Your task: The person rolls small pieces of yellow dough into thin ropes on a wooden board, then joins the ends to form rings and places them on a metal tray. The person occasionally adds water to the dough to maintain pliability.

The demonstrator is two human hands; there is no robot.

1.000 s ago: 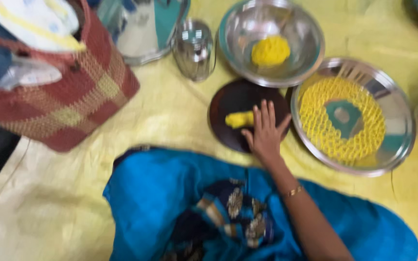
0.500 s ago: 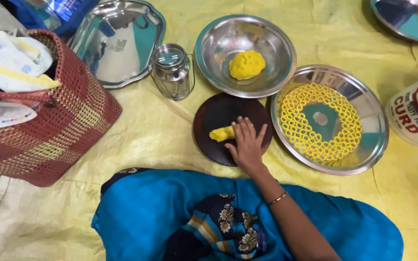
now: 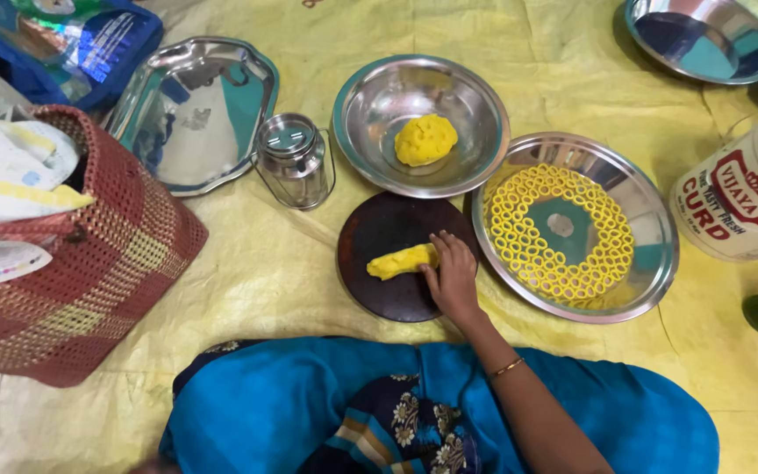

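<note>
A short roll of yellow dough [image 3: 401, 261] lies on a round dark wooden board [image 3: 388, 230] on the floor. My right hand [image 3: 452, 276] rests palm down on the board, its fingertips on the right end of the roll. Beyond the board a steel bowl [image 3: 370, 110] holds a lump of yellow dough [image 3: 425, 140]. To the right, a steel plate [image 3: 651, 263] carries several small yellow dough rings [image 3: 519, 237] laid in a circle. My left hand is out of view.
A lidded steel jar [image 3: 292, 161] and a steel tray [image 3: 188, 105] sit to the left. A red woven basket [image 3: 107, 272] stands at far left, a white tub [image 3: 743, 193] at right, more steel dishes [image 3: 704, 37] at top right. Yellow sheet [image 3: 247, 281] covers the floor.
The view has shifted and sharpened. My right hand slid from the middle of the dough to its right end, and the dough now looks longer.
</note>
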